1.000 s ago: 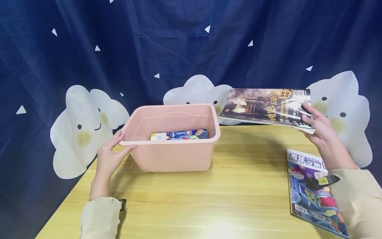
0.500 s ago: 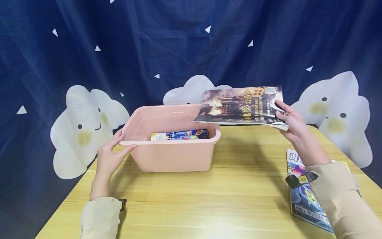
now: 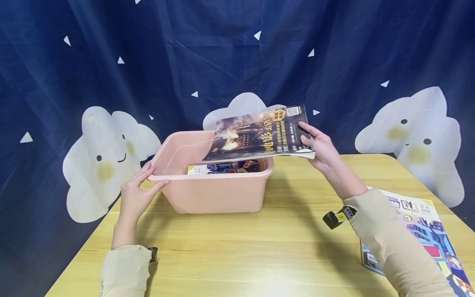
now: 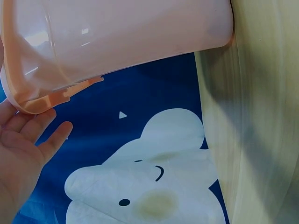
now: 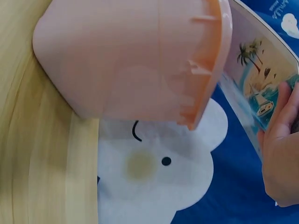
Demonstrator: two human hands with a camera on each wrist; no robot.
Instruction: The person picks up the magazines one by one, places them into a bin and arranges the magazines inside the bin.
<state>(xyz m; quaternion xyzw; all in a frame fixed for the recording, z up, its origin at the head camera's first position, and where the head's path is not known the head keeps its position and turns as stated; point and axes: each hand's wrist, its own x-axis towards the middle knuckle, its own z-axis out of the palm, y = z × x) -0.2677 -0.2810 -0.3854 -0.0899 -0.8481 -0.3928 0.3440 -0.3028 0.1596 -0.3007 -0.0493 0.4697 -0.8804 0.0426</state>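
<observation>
A pink plastic bin [image 3: 215, 194] stands on the wooden table, with a colourful magazine [image 3: 231, 168] lying inside it. My left hand [image 3: 135, 194] holds the bin's left rim, thumb along the front edge and fingers over the side; the left wrist view shows fingertips [image 4: 46, 122] at the rim. Above the bin, my right hand [image 3: 323, 152] grips the right end of a dark-covered magazine [image 3: 252, 134], thumb on top. The magazine is slightly tilted and hides part of the bin's opening. Its beach-picture underside [image 5: 254, 70] shows in the right wrist view.
Another colourful magazine [image 3: 426, 222] lies at the table's right, partly covered by my right sleeve [image 3: 393, 243]. A dark blue curtain [image 3: 237, 49] with white clouds hangs behind the table [image 3: 237, 255].
My right hand has carried the dark magazine leftward, from right of the bin to over its opening. My left hand and the bin have stayed put.
</observation>
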